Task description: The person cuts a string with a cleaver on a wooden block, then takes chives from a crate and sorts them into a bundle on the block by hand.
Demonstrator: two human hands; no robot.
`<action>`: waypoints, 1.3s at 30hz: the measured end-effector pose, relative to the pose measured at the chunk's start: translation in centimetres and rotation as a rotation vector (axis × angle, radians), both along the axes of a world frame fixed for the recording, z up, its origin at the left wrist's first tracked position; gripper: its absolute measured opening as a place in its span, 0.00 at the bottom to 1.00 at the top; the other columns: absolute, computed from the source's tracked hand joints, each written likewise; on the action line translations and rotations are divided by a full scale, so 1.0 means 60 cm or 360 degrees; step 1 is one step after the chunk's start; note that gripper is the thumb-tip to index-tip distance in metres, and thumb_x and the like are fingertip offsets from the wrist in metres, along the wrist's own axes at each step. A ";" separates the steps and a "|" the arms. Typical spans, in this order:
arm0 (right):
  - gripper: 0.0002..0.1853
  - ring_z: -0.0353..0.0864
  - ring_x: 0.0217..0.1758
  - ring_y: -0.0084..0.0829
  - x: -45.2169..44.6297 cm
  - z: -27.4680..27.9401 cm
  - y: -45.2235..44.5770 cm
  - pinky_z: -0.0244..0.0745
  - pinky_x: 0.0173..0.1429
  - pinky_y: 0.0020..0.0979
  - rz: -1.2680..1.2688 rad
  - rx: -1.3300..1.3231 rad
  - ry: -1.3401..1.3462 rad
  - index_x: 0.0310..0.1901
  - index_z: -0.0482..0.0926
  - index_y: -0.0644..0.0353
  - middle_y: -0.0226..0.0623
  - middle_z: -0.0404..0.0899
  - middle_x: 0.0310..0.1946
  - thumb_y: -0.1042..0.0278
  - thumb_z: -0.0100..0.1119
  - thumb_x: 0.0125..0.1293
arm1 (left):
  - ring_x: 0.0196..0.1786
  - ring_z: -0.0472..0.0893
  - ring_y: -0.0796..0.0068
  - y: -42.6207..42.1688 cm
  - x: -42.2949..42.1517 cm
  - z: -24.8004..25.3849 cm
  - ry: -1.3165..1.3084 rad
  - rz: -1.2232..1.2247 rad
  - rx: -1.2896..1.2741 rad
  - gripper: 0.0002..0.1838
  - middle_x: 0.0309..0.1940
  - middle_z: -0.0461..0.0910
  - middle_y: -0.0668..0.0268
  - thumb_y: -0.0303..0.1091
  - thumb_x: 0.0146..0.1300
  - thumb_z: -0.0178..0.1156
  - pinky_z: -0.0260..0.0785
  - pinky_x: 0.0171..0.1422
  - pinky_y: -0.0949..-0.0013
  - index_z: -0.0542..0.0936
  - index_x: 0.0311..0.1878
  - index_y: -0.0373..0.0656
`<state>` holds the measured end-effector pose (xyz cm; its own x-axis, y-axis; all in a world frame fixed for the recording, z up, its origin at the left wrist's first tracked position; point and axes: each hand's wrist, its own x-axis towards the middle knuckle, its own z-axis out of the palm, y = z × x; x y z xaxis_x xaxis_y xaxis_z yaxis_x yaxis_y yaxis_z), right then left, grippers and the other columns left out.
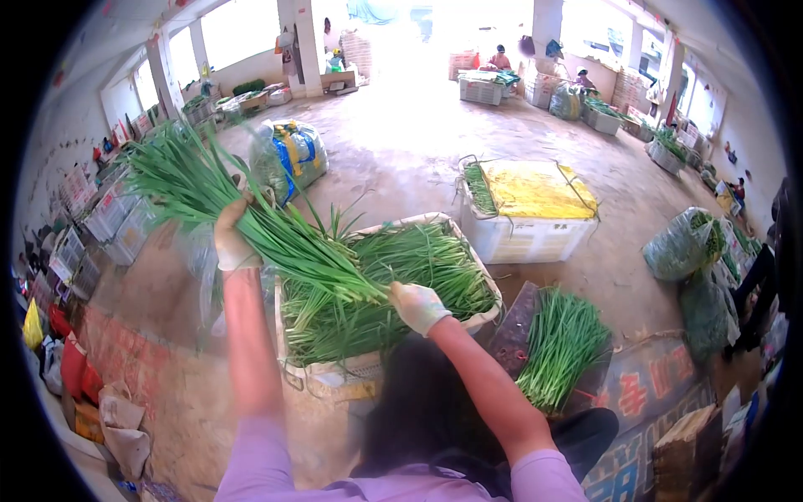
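Observation:
A large bunch of long green leafy stalks (288, 243) is held up slantwise over a white crate (493, 289) filled with more such stalks. My left hand (234, 236), in a pale glove, is wrapped round the middle of the bunch. At its pale cut ends, my right hand (418, 307), also gloved, is closed on the stalk tips. To the right of the crate, another pile of stalks (565, 347) lies on a dark board (512, 326).
A white crate with a yellow cover (535, 188) stands beyond the filled crate. Stuffed plastic bags (288, 159) stand on the floor at the back left and right. Several people sit among crates near the far wall. A dark-clothed person is at the right edge.

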<state>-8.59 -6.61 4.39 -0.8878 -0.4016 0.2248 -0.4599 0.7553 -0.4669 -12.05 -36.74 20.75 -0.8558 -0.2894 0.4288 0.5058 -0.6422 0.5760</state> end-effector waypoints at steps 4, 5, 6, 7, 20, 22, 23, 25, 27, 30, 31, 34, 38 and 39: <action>0.25 0.81 0.54 0.51 0.000 -0.042 0.080 0.76 0.57 0.42 -0.0140 -0.0115 -0.0133 0.59 0.74 0.61 0.53 0.82 0.48 0.53 0.62 0.66 | 0.45 0.81 0.59 0.008 -0.028 -0.016 0.0028 -0.0103 0.0106 0.25 0.39 0.81 0.60 0.26 0.57 0.58 0.76 0.55 0.55 0.73 0.61 0.38; 0.36 0.79 0.61 0.47 0.001 -0.041 0.095 0.73 0.64 0.39 -0.0145 -0.0286 -0.0175 0.67 0.69 0.64 0.53 0.80 0.56 0.50 0.66 0.63 | 0.45 0.81 0.59 0.018 -0.031 -0.024 0.0113 -0.0185 0.0171 0.25 0.39 0.81 0.61 0.27 0.57 0.59 0.76 0.56 0.55 0.73 0.61 0.38; 0.36 0.79 0.61 0.47 -0.004 -0.038 0.105 0.73 0.64 0.39 -0.0164 -0.0284 -0.0158 0.67 0.69 0.64 0.53 0.80 0.56 0.50 0.66 0.63 | 0.45 0.81 0.59 0.028 -0.033 -0.033 0.0195 -0.0270 0.0237 0.26 0.39 0.81 0.61 0.27 0.57 0.59 0.76 0.56 0.56 0.74 0.61 0.38; 0.39 0.79 0.62 0.45 -0.008 -0.033 0.108 0.72 0.65 0.38 -0.0112 -0.0764 -0.0337 0.68 0.67 0.66 0.54 0.79 0.57 0.48 0.66 0.63 | 0.44 0.81 0.59 0.047 -0.016 -0.034 0.0147 -0.0356 0.0247 0.25 0.39 0.81 0.61 0.28 0.56 0.59 0.75 0.58 0.56 0.75 0.59 0.38; 0.23 0.78 0.54 0.24 0.025 0.052 0.085 0.71 0.64 0.27 0.0380 -0.1803 -0.0668 0.61 0.75 0.64 0.35 0.81 0.52 0.63 0.65 0.68 | 0.37 0.78 0.64 0.222 -0.005 -0.145 0.0195 -0.0919 0.0084 0.26 0.30 0.74 0.67 0.36 0.50 0.65 0.72 0.48 0.57 0.75 0.55 0.40; 0.17 0.78 0.50 0.22 0.037 0.047 0.087 0.73 0.59 0.28 0.0198 -0.1704 -0.0612 0.55 0.79 0.64 0.34 0.83 0.47 0.67 0.65 0.67 | 0.36 0.78 0.64 0.232 -0.008 -0.160 0.0187 -0.0977 0.0090 0.26 0.30 0.74 0.67 0.36 0.50 0.65 0.72 0.48 0.57 0.75 0.55 0.41; 0.09 0.78 0.43 0.24 0.050 0.049 0.090 0.74 0.52 0.29 0.0026 -0.1749 -0.0300 0.41 0.80 0.63 0.31 0.81 0.35 0.64 0.59 0.72 | 0.36 0.78 0.66 0.234 -0.007 -0.164 0.0177 -0.1084 0.0148 0.26 0.30 0.73 0.68 0.35 0.50 0.65 0.72 0.48 0.57 0.76 0.55 0.42; 0.11 0.75 0.36 0.24 0.061 0.016 0.120 0.72 0.43 0.29 0.0015 -0.2429 -0.0527 0.36 0.77 0.60 0.28 0.76 0.30 0.62 0.54 0.74 | 0.35 0.76 0.69 0.233 -0.007 -0.170 0.0159 -0.1048 0.0212 0.24 0.30 0.73 0.70 0.35 0.53 0.62 0.69 0.46 0.60 0.75 0.56 0.41; 0.17 0.65 0.24 0.24 0.099 -0.006 0.174 0.64 0.29 0.28 0.0192 -0.3239 -0.0933 0.30 0.72 0.55 0.25 0.65 0.23 0.58 0.45 0.78 | 0.34 0.75 0.76 0.213 -0.013 -0.174 0.0189 -0.1076 0.0278 0.19 0.31 0.75 0.73 0.35 0.59 0.60 0.67 0.44 0.66 0.77 0.54 0.41; 0.16 0.52 0.17 0.21 0.187 -0.019 0.246 0.49 0.21 0.28 0.0028 -0.3366 -0.0894 0.33 0.68 0.52 0.23 0.57 0.20 0.56 0.40 0.80 | 0.34 0.77 0.77 0.194 -0.001 -0.150 -0.0379 -0.0425 0.0178 0.17 0.30 0.76 0.75 0.35 0.60 0.60 0.70 0.45 0.67 0.78 0.51 0.42; 0.13 0.54 0.17 0.19 0.206 -0.034 0.253 0.50 0.21 0.26 -0.0116 -0.3258 -0.0788 0.39 0.71 0.53 0.22 0.59 0.19 0.56 0.44 0.80 | 0.33 0.78 0.76 0.186 -0.006 -0.149 -0.0232 -0.0506 0.0196 0.15 0.28 0.77 0.76 0.35 0.61 0.60 0.72 0.47 0.66 0.79 0.50 0.43; 0.11 0.54 0.16 0.18 0.223 -0.062 0.271 0.50 0.22 0.25 -0.0388 -0.2875 -0.0731 0.48 0.75 0.54 0.22 0.62 0.20 0.58 0.48 0.79 | 0.30 0.80 0.60 0.191 -0.026 -0.149 -0.0198 -0.0590 0.0365 0.15 0.28 0.81 0.54 0.45 0.61 0.59 0.77 0.36 0.55 0.80 0.44 0.44; 0.18 0.55 0.16 0.17 0.183 -0.027 0.252 0.56 0.22 0.26 -0.0227 -0.2456 -0.0657 0.57 0.75 0.54 0.26 0.70 0.26 0.52 0.54 0.76 | 0.30 0.81 0.56 0.236 -0.045 -0.154 -0.0162 -0.0264 0.0166 0.18 0.30 0.82 0.54 0.47 0.58 0.60 0.78 0.37 0.55 0.80 0.41 0.42; 0.18 0.55 0.16 0.17 0.168 -0.014 0.238 0.56 0.22 0.26 -0.0229 -0.2467 -0.0637 0.57 0.75 0.54 0.26 0.70 0.26 0.52 0.54 0.76 | 0.30 0.81 0.56 0.253 -0.029 -0.140 -0.0153 -0.0280 0.0157 0.18 0.30 0.82 0.54 0.47 0.58 0.60 0.78 0.37 0.55 0.80 0.41 0.42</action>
<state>1.46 7.67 3.56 -0.9951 0.0692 0.0709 -0.0964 -0.5131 -0.8529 -13.80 -21.55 12.37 -0.9323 -0.1687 0.3200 0.3270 -0.7712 0.5462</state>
